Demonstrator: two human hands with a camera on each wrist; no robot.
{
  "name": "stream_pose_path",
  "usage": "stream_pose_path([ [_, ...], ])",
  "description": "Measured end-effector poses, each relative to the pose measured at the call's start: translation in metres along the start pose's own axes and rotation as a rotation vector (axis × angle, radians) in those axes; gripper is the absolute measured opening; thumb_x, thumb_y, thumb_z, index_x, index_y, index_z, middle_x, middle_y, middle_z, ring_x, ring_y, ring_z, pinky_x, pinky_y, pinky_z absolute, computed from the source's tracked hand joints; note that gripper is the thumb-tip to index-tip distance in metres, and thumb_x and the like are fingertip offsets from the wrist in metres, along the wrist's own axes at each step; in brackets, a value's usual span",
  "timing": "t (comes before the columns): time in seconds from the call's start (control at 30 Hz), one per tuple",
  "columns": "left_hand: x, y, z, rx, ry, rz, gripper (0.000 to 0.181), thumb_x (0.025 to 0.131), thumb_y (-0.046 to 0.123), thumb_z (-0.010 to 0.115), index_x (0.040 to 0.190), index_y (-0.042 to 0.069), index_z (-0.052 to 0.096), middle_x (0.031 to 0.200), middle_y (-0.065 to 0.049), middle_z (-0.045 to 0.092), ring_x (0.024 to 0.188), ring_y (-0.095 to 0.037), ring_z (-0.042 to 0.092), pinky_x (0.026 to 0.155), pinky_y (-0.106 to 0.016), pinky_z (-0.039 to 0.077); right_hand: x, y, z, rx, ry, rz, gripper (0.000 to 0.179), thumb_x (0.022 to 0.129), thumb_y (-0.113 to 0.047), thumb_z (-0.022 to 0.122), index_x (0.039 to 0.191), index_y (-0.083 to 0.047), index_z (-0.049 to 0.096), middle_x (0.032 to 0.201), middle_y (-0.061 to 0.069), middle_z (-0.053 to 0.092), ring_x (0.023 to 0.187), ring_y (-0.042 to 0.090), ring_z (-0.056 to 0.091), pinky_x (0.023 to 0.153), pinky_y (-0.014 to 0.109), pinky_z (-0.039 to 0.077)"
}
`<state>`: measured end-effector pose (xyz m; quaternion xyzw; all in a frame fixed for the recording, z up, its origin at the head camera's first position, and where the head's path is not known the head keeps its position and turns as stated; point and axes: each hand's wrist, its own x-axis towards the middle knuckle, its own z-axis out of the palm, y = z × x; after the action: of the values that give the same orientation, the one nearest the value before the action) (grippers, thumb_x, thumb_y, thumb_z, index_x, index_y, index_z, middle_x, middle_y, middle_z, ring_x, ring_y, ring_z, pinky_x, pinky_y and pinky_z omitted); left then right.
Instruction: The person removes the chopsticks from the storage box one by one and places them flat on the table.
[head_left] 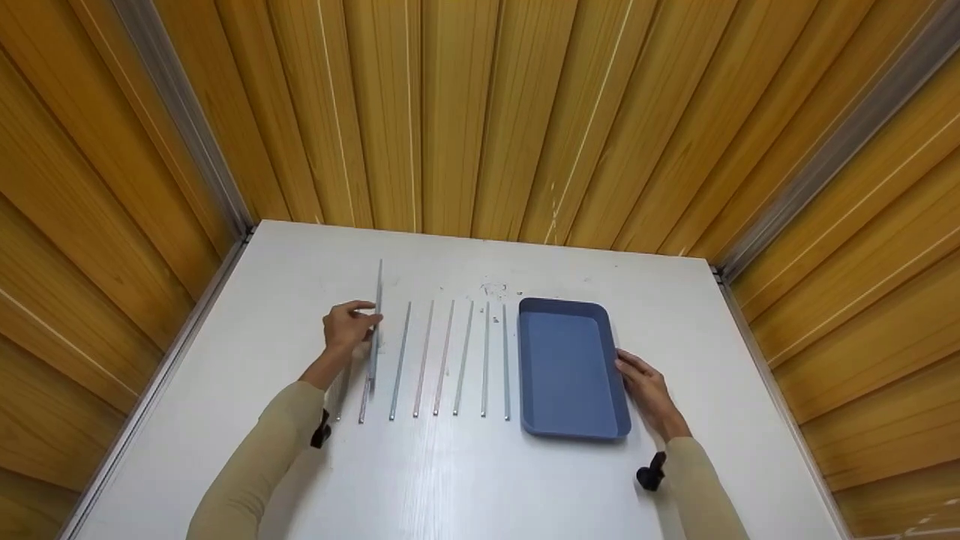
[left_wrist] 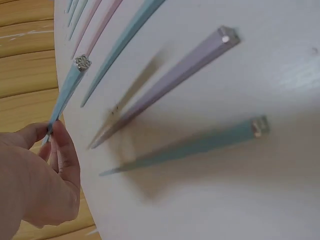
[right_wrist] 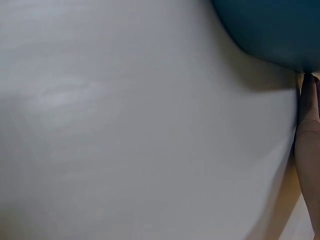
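My left hand (head_left: 349, 328) pinches a light blue chopstick (left_wrist: 70, 82) between thumb and fingertips. Its silver-capped end points toward me in the head view, and it is raised over the table. Beneath that hand lie a purple chopstick (left_wrist: 175, 80) and a teal chopstick (left_wrist: 200, 147), both tapered with silver ends. At the right, my right hand (head_left: 649, 390) has its fairly straight fingers against the outer right side of a blue rectangular tray (head_left: 570, 375). Nothing lies inside the tray. The right wrist view catches only part of this hand, beside the tray's dark underside.
Several pastel chopsticks (head_left: 443, 356) lie in a spaced row on the white table (head_left: 450, 487), left of the tray. Small dark marks (head_left: 493, 288) show behind the row. Yellow wood-look panels (head_left: 450, 112) and metal posts (head_left: 180, 97) surround the table's back and sides.
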<state>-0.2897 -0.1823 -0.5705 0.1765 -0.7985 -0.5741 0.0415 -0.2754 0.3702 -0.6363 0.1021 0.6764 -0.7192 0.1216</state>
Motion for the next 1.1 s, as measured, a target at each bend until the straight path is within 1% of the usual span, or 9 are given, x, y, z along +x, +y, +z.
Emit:
stream_pose_path([
  [0.1,0.000,-0.008,-0.012,0.003,0.012,-0.010,0.032,0.090,0.010,0.075,0.121,0.001,0.073,0.083,-0.004,0.070,0.066,-0.018,0.071,0.060,-0.024,0.060,0.000,0.000,0.000,0.000,0.008,0.000,0.063,0.102,-0.021,0.063,0.155,0.001,0.037,0.156,0.003,0.047,0.117,-0.013,0.055,0.114,0.017,0.038],
  [0.23,0.000,-0.021,-0.027,0.020,0.030,-0.025,0.033,0.091,0.011,0.075,0.122,0.001,0.072,0.083,-0.004,0.069,0.064,-0.013,0.068,0.059,-0.021,0.058,0.001,0.001,0.000,0.004,0.013,-0.023,0.061,0.102,-0.019,0.063,0.153,0.003,0.040,0.137,-0.010,0.060,0.116,-0.012,0.057,0.103,0.010,0.044],
  [0.33,-0.002,-0.030,-0.038,0.035,0.045,-0.033,0.034,0.091,0.012,0.075,0.123,0.000,0.072,0.084,-0.006,0.069,0.062,-0.011,0.066,0.057,-0.019,0.055,0.001,0.003,0.000,0.020,0.020,-0.043,0.057,0.101,-0.017,0.065,0.151,0.004,0.044,0.125,-0.016,0.064,0.116,-0.009,0.059,0.102,0.011,0.045],
  [0.47,-0.006,-0.041,-0.050,0.067,0.064,-0.051,0.034,0.092,0.013,0.074,0.122,0.000,0.072,0.086,-0.008,0.071,0.062,-0.010,0.063,0.057,-0.020,0.053,0.002,0.003,0.000,0.018,0.018,-0.050,0.054,0.101,-0.018,0.066,0.149,0.001,0.049,0.133,-0.012,0.063,0.116,-0.010,0.058,0.102,0.011,0.045],
  [0.57,-0.008,-0.047,-0.057,0.101,0.066,-0.065,0.033,0.092,0.014,0.073,0.122,0.001,0.072,0.090,-0.009,0.071,0.065,-0.009,0.061,0.057,-0.019,0.050,0.002,0.003,-0.001,0.003,0.008,-0.050,0.056,0.101,-0.020,0.065,0.150,0.001,0.046,0.140,-0.008,0.059,0.117,-0.012,0.057,0.102,0.010,0.044],
  [0.73,-0.012,-0.052,-0.064,0.150,0.057,-0.048,0.034,0.092,0.015,0.073,0.122,-0.001,0.071,0.094,-0.013,0.072,0.069,-0.011,0.062,0.058,-0.018,0.049,0.001,0.002,-0.002,0.009,0.022,-0.051,0.058,0.101,-0.019,0.065,0.151,0.003,0.045,0.147,-0.002,0.056,0.115,-0.012,0.057,0.103,0.011,0.044],
  [0.87,-0.013,-0.057,-0.066,0.202,0.059,-0.028,0.034,0.092,0.014,0.073,0.121,-0.002,0.072,0.096,-0.020,0.074,0.069,-0.012,0.064,0.057,-0.019,0.047,0.001,0.003,-0.002,0.011,0.011,-0.045,0.058,0.102,-0.018,0.063,0.152,0.002,0.043,0.153,0.003,0.050,0.117,-0.013,0.056,0.106,0.012,0.041],
  [0.97,-0.013,-0.060,-0.066,0.244,0.055,-0.024,0.034,0.092,0.014,0.072,0.122,-0.002,0.071,0.100,-0.022,0.075,0.068,-0.012,0.063,0.057,-0.019,0.046,0.000,0.003,-0.001,0.000,-0.003,-0.045,0.058,0.103,-0.018,0.061,0.154,0.003,0.039,0.153,0.003,0.049,0.119,-0.013,0.054,0.108,0.012,0.039],
  [1.1,-0.012,-0.064,-0.066,0.277,0.055,-0.024,0.035,0.091,0.014,0.072,0.122,-0.002,0.071,0.103,-0.022,0.074,0.069,-0.012,0.063,0.058,-0.019,0.046,0.000,0.002,-0.001,0.011,0.007,-0.050,0.059,0.103,-0.016,0.061,0.153,0.005,0.038,0.144,-0.002,0.056,0.117,-0.012,0.056,0.106,0.011,0.041],
])
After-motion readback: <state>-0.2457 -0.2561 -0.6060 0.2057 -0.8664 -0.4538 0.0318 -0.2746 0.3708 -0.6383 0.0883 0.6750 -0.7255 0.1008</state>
